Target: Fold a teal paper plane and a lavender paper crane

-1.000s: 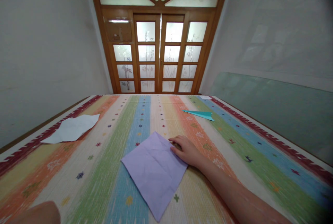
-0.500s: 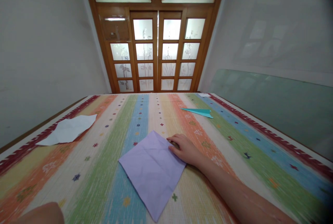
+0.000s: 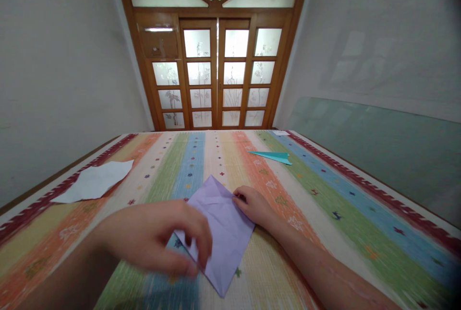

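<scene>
A square of purple paper point(image 3: 225, 238) with creases lies on the striped cloth, one corner toward me and one away. At its upper right edge, my right hand point(image 3: 255, 205) is closed, thumb and fingers pinching the paper's border. My left hand point(image 3: 162, 235) hovers over the left part of the sheet, slightly blurred. Its fingers curve downward, with a gap between them and the thumb and nothing visible inside. The paper's left corner is hidden behind this hand.
A white sheet point(image 3: 95, 181) lies at the left of the striped tablecloth point(image 3: 162, 175). Farther back on the right is a folded teal paper point(image 3: 272, 157). Wooden doors point(image 3: 216, 72) with glass panes stand beyond the table, and a pale green board point(image 3: 374, 151) leans along the right wall.
My left hand has come up from the lower left corner to over the purple paper. The paper has turned slightly, while my right hand stays at its right edge.
</scene>
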Motion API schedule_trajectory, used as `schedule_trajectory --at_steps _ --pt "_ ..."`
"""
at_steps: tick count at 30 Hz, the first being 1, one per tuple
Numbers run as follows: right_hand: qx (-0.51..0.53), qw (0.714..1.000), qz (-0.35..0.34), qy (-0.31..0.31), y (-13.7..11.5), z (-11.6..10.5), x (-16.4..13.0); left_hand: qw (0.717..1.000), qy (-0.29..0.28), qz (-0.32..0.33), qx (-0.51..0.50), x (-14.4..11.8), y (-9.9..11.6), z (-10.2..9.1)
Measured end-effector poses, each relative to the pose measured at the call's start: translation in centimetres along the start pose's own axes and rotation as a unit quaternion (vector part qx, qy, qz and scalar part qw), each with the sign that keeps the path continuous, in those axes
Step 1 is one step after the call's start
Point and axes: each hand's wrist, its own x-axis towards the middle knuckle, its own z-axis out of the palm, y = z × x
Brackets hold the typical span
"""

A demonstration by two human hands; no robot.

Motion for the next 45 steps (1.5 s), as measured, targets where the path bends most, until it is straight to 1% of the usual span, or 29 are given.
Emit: schedule_trajectory --at_steps 1,2,3,4,5,7,9,11,13,15,17,19,20,21,22,23,25,26,27,28,31,34,36,39,42,45 --pt "0.003 1.000 0.003 0.003 0.0 -0.1 0.0 0.998 -0.026 -0.007 0.057 1.7 -0.9 -0.2" --pt "0.007 1.000 0.004 0.007 0.0 -0.2 0.1 0.993 0.021 -0.019 0.114 3.0 -2.0 -0.3" --pt "0.011 1.000 0.001 0.011 0.0 -0.3 0.1 0.982 0.098 -0.037 0.159 4.0 -3.2 -0.2" --pt "0.015 1.000 -0.004 0.016 -0.2 -0.4 0.1 0.972 0.140 -0.060 0.180 4.7 -4.5 0.0" --pt "0.020 0.999 -0.012 0.022 -0.3 -0.5 0.1 0.967 0.162 -0.089 0.175 5.0 -5.8 0.3" --pt "0.029 0.998 -0.033 0.037 -0.7 -0.7 0.1 0.971 0.154 -0.155 0.103 4.9 -8.3 1.0" --pt "0.037 0.996 -0.050 0.056 -1.2 -0.7 0.1 0.971 0.124 -0.204 0.009 4.4 -10.0 1.6" --pt "0.045 0.994 -0.062 0.076 -1.5 -0.8 0.0 0.968 0.068 -0.226 -0.085 3.8 -10.8 2.2" --pt "0.055 0.992 -0.067 0.097 -1.6 -0.8 0.0 0.957 0.025 -0.236 -0.165 3.5 -11.2 2.6" --pt "0.063 0.987 -0.062 0.136 -1.6 -0.9 0.1 0.949 0.011 -0.238 -0.209 3.4 -11.5 3.0" --pt "0.075 0.977 -0.040 0.195 -1.2 -1.1 0.2 0.945 0.033 -0.225 -0.235 3.4 -12.1 3.3" --pt "0.112 0.962 0.002 0.249 -0.6 -1.2 0.4 0.936 0.082 -0.201 -0.278 3.5 -12.8 3.6" --pt "0.147 0.953 0.028 0.263 -0.2 -1.3 0.5 0.929 0.110 -0.189 -0.300 3.6 -13.1 3.7" --pt "0.196 0.943 0.054 0.264 0.1 -1.3 0.5 0.922 0.133 -0.179 -0.318 3.6 -13.4 3.7" --pt "0.254 0.931 0.079 0.249 0.4 -1.3 0.6 0.916 0.150 -0.174 -0.329 3.6 -13.6 3.8" --pt "0.314 0.920 0.100 0.214 0.6 -1.3 0.6 0.914 0.158 -0.173 -0.332 3.6 -13.8 3.9" --pt "0.401 0.903 0.118 0.103 0.8 -1.1 0.5 0.910 0.168 -0.176 -0.335 3.6 -14.0 4.0" --pt "0.423 0.897 0.114 0.055 0.8 -1.0 0.4 0.908 0.172 -0.180 -0.337 3.6 -14.0 4.1" --pt "0.433 0.895 0.105 0.023 0.7 -0.8 0.4 0.905 0.177 -0.184 -0.341 3.6 -14.1 4.2" --pt "0.437 0.894 0.096 0.008 0.6 -0.6 0.3 0.902 0.182 -0.188 -0.344 3.6 -14.1 4.2" --pt "0.450 0.889 0.087 -0.002 0.5 0.0 0.2 0.895 0.202 -0.189 -0.351 3.5 -14.3 4.3" --pt "0.450 0.886 0.104 -0.019 0.8 0.3 0.2 0.893 0.219 -0.189 -0.344 3.5 -14.4 4.1" --pt "0.443 0.887 0.131 -0.007 1.1 0.4 0.1 0.892 0.229 -0.199 -0.336 3.5 -14.4 3.8" --pt "0.449 0.877 0.168 0.011 1.5 0.5 0.0 0.890 0.238 -0.208 -0.330 3.4 -14.4 3.6" --pt "0.459 0.871 0.173 0.021 1.8 0.8 0.1 0.890 0.237 -0.209 -0.329 3.3 -14.6 3.6" --pt "0.475 0.861 0.176 0.036 1.7 0.5 0.3 0.894 0.239 -0.201 -0.319 3.3 -14.6 3.5"
